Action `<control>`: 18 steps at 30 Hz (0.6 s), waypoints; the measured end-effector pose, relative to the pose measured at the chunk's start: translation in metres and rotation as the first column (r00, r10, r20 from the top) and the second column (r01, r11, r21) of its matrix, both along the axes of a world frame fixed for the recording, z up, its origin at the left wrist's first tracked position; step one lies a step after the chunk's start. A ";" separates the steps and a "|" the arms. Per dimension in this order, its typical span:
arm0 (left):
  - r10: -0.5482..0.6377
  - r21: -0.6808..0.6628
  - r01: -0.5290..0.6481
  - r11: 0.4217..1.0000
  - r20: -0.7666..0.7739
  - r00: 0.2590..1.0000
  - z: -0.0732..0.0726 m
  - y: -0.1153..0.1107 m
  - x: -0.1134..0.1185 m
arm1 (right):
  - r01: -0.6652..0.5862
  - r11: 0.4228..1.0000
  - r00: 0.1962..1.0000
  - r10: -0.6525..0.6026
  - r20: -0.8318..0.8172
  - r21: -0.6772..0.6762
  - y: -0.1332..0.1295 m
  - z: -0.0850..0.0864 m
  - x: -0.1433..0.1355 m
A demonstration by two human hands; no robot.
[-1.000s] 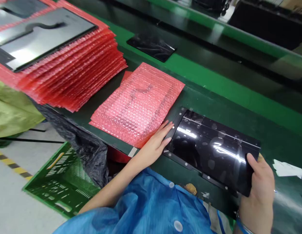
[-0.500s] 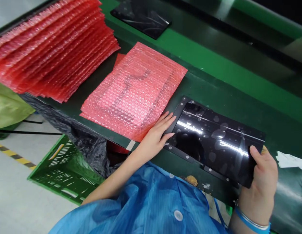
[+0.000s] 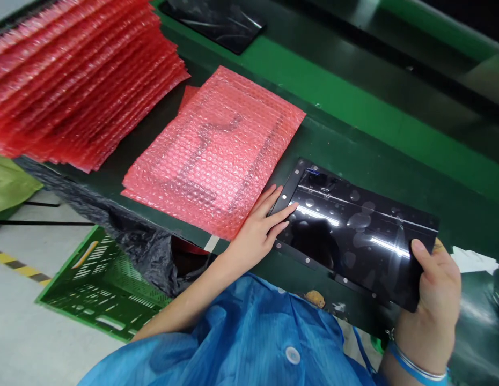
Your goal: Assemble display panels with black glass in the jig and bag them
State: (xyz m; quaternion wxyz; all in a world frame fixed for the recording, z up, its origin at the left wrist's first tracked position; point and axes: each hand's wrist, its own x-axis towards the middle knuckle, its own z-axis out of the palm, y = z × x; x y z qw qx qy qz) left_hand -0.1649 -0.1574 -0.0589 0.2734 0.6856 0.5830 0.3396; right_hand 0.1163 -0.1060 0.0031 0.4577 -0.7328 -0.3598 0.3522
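A glossy black display panel [image 3: 354,230] with a bubbled film on its face lies tilted over a dark frame with small round spots [image 3: 287,192] along its border. My right hand [image 3: 438,279] grips the panel's right end, thumb on top and the other fingers out of sight beneath. At the left end, my left hand [image 3: 265,225] rests with fingers stretched out, one fingertip touching the panel's corner and others over the frame edge. Just left of that hand lies a red bubble-wrap bag [image 3: 213,155], with dark shapes showing through it.
Stacked red bubble-wrap bags [image 3: 84,80] fill the upper left of the green table [image 3: 346,145]. Another black panel [image 3: 217,24] lies at the back. White paper pieces [image 3: 472,261] sit at the right. Below the front edge are a green crate [image 3: 112,289] and black plastic sheeting [image 3: 140,241].
My left fingers have shifted, with one fingertip now on the panel's left corner. My right hand keeps its grip, and the view has shifted slightly.
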 end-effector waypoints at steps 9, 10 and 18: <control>-0.016 0.063 0.016 0.998 -0.006 1.000 -0.006 -0.001 0.000 | -0.003 0.999 0.993 -0.001 -0.118 -0.033 -0.003 0.004 -0.003; -0.017 0.068 0.017 0.998 -0.006 1.000 -0.007 -0.001 0.001 | -0.005 1.000 0.995 0.002 -0.096 -0.028 -0.003 0.004 -0.003; 0.002 0.047 0.000 0.999 -0.024 1.000 -0.003 -0.001 0.004 | -0.016 0.998 1.000 0.018 0.025 -0.059 0.001 0.001 0.007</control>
